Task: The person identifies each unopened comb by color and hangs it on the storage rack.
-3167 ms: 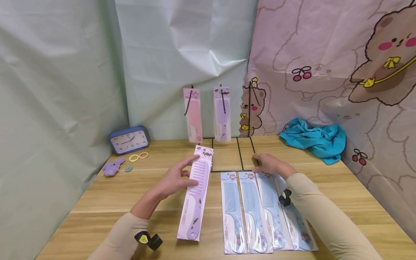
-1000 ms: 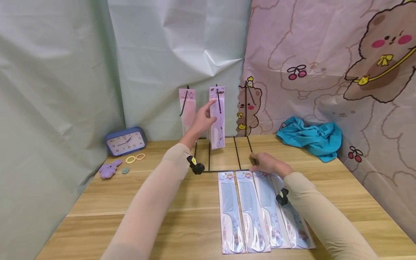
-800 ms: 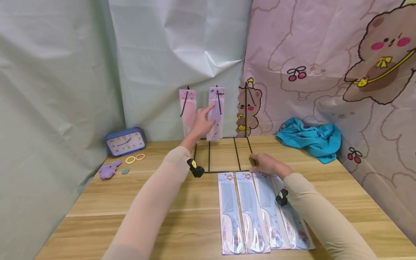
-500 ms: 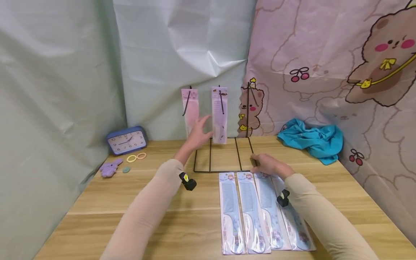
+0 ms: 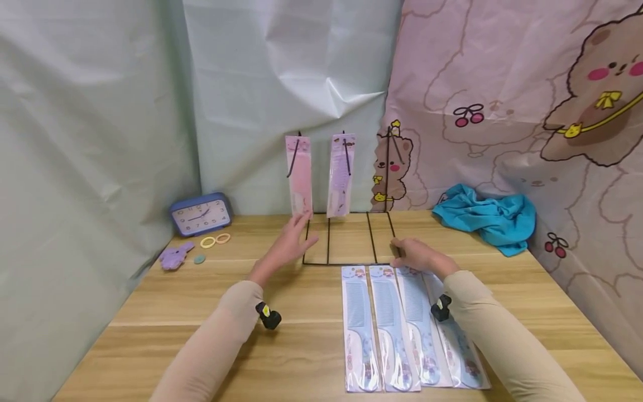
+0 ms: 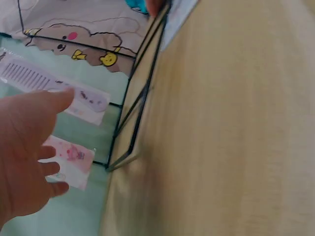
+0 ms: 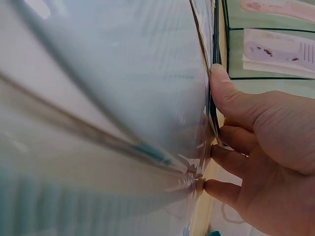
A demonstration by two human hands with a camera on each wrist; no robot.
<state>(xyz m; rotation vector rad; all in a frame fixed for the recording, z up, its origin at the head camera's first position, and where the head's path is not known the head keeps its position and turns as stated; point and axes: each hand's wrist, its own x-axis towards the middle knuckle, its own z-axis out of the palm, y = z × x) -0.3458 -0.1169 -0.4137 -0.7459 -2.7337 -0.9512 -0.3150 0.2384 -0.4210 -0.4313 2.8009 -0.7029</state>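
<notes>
Just beyond the relaxed, empty left hand (image 5: 288,245), the lilac packaged comb (image 5: 341,175) hangs on the black wire rack (image 5: 369,237). Right hand (image 5: 419,255) pinches the rack's front edge, beside pale-blue packaged combs (image 5: 387,324). Light, slippery film; best gripped by its stiff edges.

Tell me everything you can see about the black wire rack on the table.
The black wire rack is thin dark metal wire. Its flat base lies on the wooden table, divided into rectangles; three upright rods rise at the back. A packaged pink comb and a packaged purple comb hang on two rods; the third is bare. The right hand touches the base's front right corner. The left hand hovers near its left side, holding nothing.
</notes>
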